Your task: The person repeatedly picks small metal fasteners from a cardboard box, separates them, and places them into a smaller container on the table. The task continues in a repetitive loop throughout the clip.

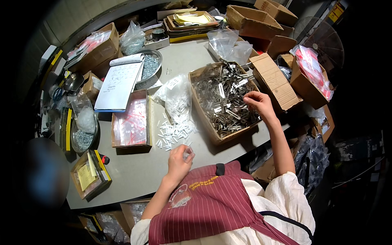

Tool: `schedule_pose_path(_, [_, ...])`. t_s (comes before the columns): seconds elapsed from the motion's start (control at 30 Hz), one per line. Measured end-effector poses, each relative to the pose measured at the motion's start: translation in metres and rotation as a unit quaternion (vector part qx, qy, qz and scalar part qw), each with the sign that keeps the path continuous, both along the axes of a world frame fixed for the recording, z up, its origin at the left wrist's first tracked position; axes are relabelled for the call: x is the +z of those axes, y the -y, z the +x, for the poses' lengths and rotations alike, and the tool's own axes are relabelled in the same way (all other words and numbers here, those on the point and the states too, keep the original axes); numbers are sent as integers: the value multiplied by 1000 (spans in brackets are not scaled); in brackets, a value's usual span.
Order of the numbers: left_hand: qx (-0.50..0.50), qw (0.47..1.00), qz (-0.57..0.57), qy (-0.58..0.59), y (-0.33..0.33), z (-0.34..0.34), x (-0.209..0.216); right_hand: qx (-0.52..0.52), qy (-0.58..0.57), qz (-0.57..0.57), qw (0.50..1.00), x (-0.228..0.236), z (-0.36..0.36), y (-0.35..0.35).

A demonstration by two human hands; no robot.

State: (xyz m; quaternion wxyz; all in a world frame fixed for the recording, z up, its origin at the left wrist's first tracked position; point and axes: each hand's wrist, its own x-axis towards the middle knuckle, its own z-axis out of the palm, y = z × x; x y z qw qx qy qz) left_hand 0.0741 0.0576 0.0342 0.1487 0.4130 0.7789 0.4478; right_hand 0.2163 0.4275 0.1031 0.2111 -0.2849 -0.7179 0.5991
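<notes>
Most of the grey table [179, 61] is hidden under clutter. Centre-right, an open cardboard box [204, 118] holds tangled metal strips [222, 98]; the right hand [258, 104] reaches in, fingertips pinching among them, though what they grip is unclear. Nearer the apron, the left hand [178, 159] clasps a small clear bag [188, 153], its contents indistinct.

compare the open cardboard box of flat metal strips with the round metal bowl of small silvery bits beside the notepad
The cardboard box of metal strips is rectangular and brown, near the right hand; the round metal bowl is shiny and farther off. The box holds long flat pieces; the bowl holds tiny ones. Both sit on the grey table.
</notes>
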Motion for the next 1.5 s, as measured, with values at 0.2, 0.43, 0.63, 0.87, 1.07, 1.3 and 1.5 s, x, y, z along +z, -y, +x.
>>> schedule_pose_path(0.2, [4, 1000, 5, -1, 2, 0, -2, -12, 180, 361, 915, -14, -11, 24])
schedule_pose_path(0.43, [11, 1000, 3, -14, 5, 0, -5, 39, 304, 440, 844, -5, -16, 44])
schedule_pose_path(0.63, [34, 999, 16, -4, 5, 1, -6, -14, 214, 374, 902, -11, -12, 37])
schedule_pose_path(0.87, [17, 999, -2, 29, 2, 1, -1, -13, 288, 474, 832, -19, -2, 48])
schedule_pose_path(1.07, [9, 1000, 3, 17, 2, 1, 0, 23, 317, 473, 822, -22, -4, 52])
schedule_pose_path(1.3, [12, 1000, -2, 11, 5, 1, 2, 42, 310, 570, 760, -32, -2, 55])
schedule_pose_path(1.5, [11, 1000, 15, 11, 2, 2, -1, 43, 299, 567, 766, -31, 1, 59])
